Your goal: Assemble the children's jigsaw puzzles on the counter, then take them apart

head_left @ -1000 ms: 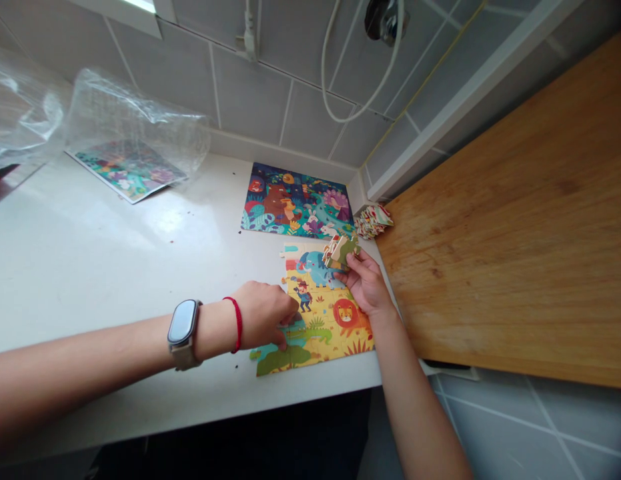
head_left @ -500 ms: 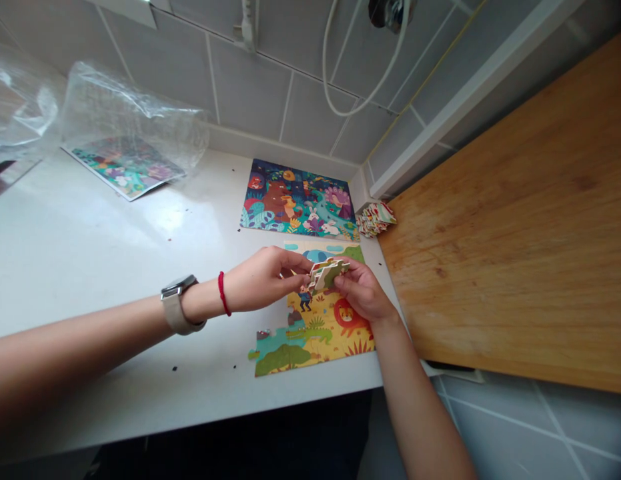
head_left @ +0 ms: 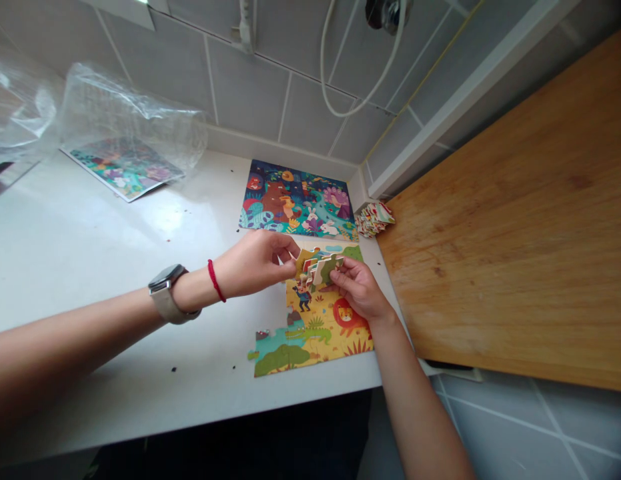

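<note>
My right hand [head_left: 359, 288] is closed on a small stack of puzzle pieces [head_left: 326, 269], the front one green and cream. Between the thumb and fingers of my left hand [head_left: 263, 262] is a yellow puzzle piece [head_left: 303, 261], at the left side of the stack. Both hands are above a partly joined jigsaw [head_left: 317, 333] with a lion, a crocodile and a small figure in blue. Its left edge is uneven, with tabs sticking out. The hands and the stack hide part of its upper half.
Behind lies a dark forest jigsaw [head_left: 300, 200]. A pile of puzzle pieces [head_left: 374, 219] sits by the wooden board [head_left: 510, 233] on the right. A clear plastic bag [head_left: 133, 113] covers part of a picture card [head_left: 123, 170] at the left. A white cable [head_left: 324, 80] hangs against the tiled wall.
My left hand has moved slightly left and up, and a yellow piece now shows between its fingers. The right hand keeps the stack in nearly the same place.
</note>
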`<state>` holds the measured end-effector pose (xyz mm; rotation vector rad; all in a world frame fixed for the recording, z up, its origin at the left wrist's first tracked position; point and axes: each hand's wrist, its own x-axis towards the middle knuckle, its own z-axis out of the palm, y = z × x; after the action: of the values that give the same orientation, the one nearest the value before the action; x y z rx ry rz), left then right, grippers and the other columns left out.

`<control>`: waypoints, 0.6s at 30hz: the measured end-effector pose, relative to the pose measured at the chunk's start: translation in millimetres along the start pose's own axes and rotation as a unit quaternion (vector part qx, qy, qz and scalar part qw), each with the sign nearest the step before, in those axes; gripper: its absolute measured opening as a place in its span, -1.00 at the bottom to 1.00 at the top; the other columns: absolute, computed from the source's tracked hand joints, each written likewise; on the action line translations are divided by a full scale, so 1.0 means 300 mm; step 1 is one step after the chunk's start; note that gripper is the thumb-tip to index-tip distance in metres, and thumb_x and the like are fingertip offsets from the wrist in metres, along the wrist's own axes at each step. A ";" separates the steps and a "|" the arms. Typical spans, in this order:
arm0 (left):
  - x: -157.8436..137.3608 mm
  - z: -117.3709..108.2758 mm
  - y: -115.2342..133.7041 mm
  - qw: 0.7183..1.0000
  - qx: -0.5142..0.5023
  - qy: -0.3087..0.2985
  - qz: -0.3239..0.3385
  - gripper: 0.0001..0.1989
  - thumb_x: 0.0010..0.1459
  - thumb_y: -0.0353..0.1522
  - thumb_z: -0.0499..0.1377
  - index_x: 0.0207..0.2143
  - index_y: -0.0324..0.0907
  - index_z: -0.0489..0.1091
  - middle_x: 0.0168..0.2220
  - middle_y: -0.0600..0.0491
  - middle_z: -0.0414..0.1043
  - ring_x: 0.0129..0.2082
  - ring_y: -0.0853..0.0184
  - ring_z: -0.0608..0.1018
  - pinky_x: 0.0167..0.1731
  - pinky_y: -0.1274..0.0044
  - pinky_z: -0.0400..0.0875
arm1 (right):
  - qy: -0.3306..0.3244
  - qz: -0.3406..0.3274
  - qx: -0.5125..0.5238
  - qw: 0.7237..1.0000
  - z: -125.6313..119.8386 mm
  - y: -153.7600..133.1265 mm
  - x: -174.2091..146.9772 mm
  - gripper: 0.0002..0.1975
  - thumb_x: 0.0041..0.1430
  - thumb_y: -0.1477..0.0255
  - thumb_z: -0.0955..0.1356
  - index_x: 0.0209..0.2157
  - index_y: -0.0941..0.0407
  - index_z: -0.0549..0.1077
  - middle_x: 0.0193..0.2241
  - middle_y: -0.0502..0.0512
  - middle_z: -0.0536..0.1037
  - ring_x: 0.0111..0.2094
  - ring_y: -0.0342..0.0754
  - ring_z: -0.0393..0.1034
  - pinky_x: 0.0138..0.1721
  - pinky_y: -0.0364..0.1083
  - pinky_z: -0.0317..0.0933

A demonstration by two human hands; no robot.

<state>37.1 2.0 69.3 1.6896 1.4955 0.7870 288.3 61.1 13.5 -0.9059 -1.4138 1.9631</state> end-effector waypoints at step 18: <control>0.024 -0.109 -0.031 0.990 0.096 -0.104 0.010 -0.66 0.16 -0.32 0.10 -0.14 -0.13 0.65 -0.25 0.04 0.68 -0.36 0.32 0.60 -0.33 0.53 0.41 | 0.127 -0.030 0.071 0.989 -0.022 -0.021 0.029 -0.67 -0.01 0.34 0.59 -0.18 0.04 0.57 -0.22 -0.01 0.66 -0.30 -0.07 0.58 -0.32 -0.11 0.58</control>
<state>5.8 13.7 79.1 1.8686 1.4465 0.4712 288.3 73.5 16.4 -0.9960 -1.1301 1.8044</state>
